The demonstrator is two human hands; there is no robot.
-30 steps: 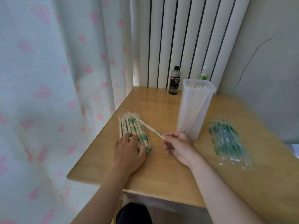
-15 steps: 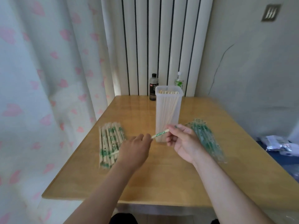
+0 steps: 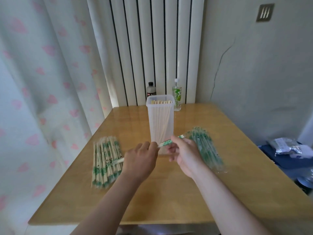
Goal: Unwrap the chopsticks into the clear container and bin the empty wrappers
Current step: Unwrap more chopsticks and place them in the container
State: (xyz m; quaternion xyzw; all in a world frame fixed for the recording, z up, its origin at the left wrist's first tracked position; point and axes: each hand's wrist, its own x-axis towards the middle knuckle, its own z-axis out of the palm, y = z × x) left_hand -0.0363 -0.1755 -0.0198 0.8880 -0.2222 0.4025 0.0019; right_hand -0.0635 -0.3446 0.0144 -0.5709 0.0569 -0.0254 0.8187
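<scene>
The grip is closed at both ends. The left hand (image 3: 140, 160) has its fingers curled round one wrapped pair of chopsticks (image 3: 165, 142), and the right hand (image 3: 184, 155) pinches the same pair further along, between thumb and fingertips. The pair is held off the counter (image 3: 169, 192), slanting across the front of the clear container (image 3: 160, 119). Its green-printed stretch shows between the two hands. One tip sticks out past the left hand on the container's left, the other past the right hand's fingers.

This looks like the start of an unwrapping step, with the pair picked up and braced but the sleeve not visibly torn or slid off. The next move probably calls for one hand to hold the wood firm while the other pulls the thin film away along its length. The bare sticks would then go upright into the container, which already stands fairly full of bare chopsticks (image 3: 160, 102).

The stack of wrapped pairs (image 3: 105, 160) lies to the container's left, and the empty wrappers (image 3: 206, 150) lie heaped to its right, not yet binned. No bin can be made out with certainty. A dark bottle (image 3: 151, 90) and a green-labelled bottle (image 3: 177, 97) stand behind the container.
</scene>
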